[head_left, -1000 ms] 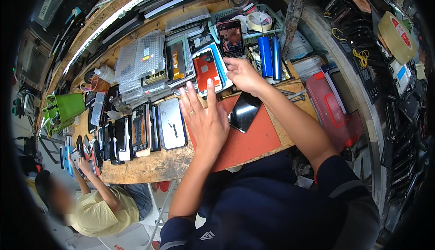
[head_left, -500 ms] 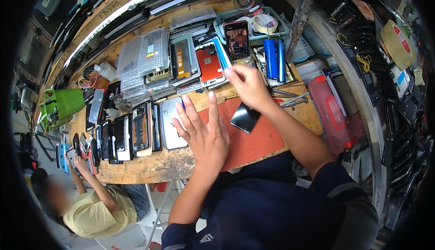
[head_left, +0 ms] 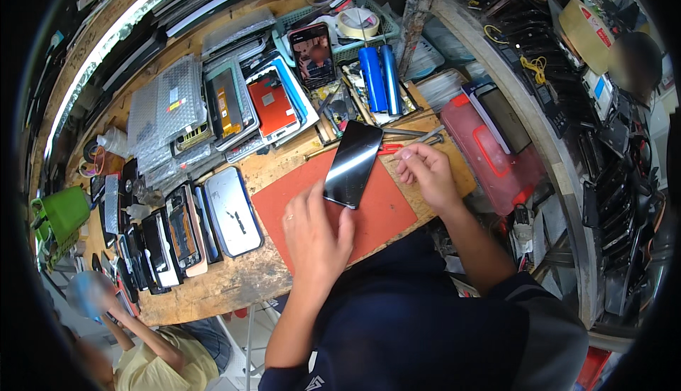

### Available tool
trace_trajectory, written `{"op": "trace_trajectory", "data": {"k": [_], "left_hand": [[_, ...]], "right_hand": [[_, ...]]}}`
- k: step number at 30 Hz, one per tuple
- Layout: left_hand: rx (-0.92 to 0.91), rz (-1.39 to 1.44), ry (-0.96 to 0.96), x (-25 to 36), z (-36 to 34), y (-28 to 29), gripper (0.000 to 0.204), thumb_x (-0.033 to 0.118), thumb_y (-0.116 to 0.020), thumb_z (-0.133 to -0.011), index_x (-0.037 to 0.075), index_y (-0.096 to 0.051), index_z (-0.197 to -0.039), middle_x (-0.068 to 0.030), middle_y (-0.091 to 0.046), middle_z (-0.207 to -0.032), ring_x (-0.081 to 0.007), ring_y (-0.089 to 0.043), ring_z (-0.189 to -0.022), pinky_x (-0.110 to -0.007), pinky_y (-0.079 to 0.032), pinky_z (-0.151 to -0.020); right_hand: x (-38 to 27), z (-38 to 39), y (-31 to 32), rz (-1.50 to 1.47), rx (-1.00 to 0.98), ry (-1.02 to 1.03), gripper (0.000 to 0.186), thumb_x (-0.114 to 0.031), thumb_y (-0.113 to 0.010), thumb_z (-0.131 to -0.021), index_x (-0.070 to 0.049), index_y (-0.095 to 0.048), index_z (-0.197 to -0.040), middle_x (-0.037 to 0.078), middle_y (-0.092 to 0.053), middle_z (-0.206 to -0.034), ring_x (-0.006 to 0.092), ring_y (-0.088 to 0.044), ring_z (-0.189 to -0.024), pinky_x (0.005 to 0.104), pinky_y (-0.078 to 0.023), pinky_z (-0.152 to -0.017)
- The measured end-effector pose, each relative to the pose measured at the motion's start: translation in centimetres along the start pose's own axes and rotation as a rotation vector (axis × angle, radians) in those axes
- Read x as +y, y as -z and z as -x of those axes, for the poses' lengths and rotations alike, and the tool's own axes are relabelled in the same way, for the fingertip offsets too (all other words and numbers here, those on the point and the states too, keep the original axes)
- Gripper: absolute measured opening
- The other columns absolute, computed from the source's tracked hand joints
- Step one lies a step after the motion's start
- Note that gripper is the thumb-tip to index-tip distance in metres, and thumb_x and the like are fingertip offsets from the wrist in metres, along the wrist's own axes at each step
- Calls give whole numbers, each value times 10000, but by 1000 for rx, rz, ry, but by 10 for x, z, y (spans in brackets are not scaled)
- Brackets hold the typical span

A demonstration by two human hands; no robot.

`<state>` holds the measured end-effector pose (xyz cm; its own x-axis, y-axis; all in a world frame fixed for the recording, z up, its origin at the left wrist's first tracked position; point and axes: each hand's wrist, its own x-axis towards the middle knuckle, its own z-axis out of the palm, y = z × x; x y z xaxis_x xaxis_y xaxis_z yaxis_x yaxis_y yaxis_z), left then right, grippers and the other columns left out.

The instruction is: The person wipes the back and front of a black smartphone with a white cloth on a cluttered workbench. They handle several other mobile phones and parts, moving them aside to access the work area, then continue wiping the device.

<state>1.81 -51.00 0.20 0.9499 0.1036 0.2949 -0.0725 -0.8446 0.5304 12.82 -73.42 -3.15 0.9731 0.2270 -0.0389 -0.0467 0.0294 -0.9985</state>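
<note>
A black smartphone (head_left: 352,164) with a glossy dark screen is tilted over the red-orange work mat (head_left: 284,203), its lower end in my left hand (head_left: 316,231). The left thumb is at the near end of the phone and the fingers are at its left edge. My right hand (head_left: 431,178) is to the right of the phone, apart from it, with thumb and fingertips pinched together. Whatever may be in that pinch is too small to make out. Just beyond it lies a red-handled tool (head_left: 389,148).
Left of the mat, a silver phone back panel (head_left: 230,210) with small black pieces lies by a row of opened phones. Behind are bubble-wrapped stacks (head_left: 167,111), a propped phone (head_left: 312,54), blue cylinders (head_left: 371,79) and a basket. A red case (head_left: 489,157) is right; another person sits left.
The phone has come up off the mat into my left hand, which was spread open before. My right hand has moved down and toward me. The whole view has shifted right.
</note>
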Motion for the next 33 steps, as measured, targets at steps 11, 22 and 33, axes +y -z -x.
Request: {"op": "trace_trajectory", "data": {"k": [11, 22, 33], "left_hand": [[162, 74, -36, 11, -48, -29, 864, 165, -873, -789, -3, -460, -1530, -253, -574, -1275, -423, -581, -1167, -512, -488, -1010], [340, 228, -57, 11, -4, -6, 1036, 121, -939, -761, -68, -327, -1575, -251, -525, -1384, -398, -577, -1249, -464, -491, -1070], [170, 851, 403, -4, 10, 15, 753, 31, -833, -925, -22, -403, -1541, -84, -623, -1137, -139, -648, -974, -272, -541, -861]], "right_hand": [[14, 32, 7, 7, 103, 73, 179, -129, -615, -1096, 23, -710, -1105, 41, -708, -905, 74, -655, -797, 243, -555, -741], [-14, 25, -51, -228, -352, 112, 207, -169, -664, -1078, 27, -672, -1143, 37, -694, -1010, 80, -674, -924, 277, -550, -839], [-13, 19, -71, -162, -337, 45, 116, -117, -676, -1066, -1, -665, -1064, -25, -652, -908, 30, -594, -799, 226, -504, -722]]}}
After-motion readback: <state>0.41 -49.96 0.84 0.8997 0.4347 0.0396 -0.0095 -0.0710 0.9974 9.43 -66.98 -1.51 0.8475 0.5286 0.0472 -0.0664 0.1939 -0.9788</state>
